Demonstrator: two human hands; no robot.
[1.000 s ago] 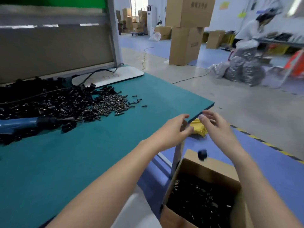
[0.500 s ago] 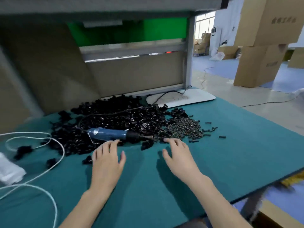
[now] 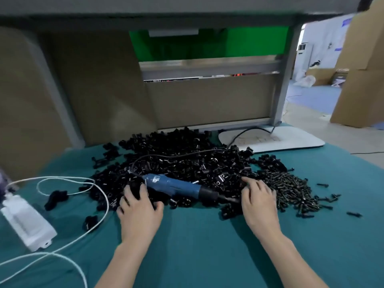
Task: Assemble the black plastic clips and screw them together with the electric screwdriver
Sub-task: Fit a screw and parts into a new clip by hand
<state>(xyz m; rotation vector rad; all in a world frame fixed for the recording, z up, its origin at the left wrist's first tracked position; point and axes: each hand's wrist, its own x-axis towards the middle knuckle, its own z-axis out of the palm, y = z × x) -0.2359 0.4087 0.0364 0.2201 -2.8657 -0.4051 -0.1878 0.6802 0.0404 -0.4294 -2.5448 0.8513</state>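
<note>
Item 1, teal table top (image 3: 197, 250): bare nearest the person; both forearms reach over it.
Item 2, left hand (image 3: 139, 213): fingers spread and loosely straight, tips on the near edge of the clip heap, gripping nothing plainly.
Item 3, right hand (image 3: 258, 204): fingers extended, tips where clips meet screws.
Item 4, electric screwdriver (image 3: 176, 187): blue, lying on the heap between the hands, tip towards the right hand; untouched.
Item 5, black plastic clips (image 3: 182, 154): large loose heap, mid-table.
Item 6, screws (image 3: 295, 190): dark pile, right of the clips.
Item 7, white adapter (image 3: 27, 223) with white cable (image 3: 105, 204): left.
Item 8, white board (image 3: 291, 140): far right.
</note>
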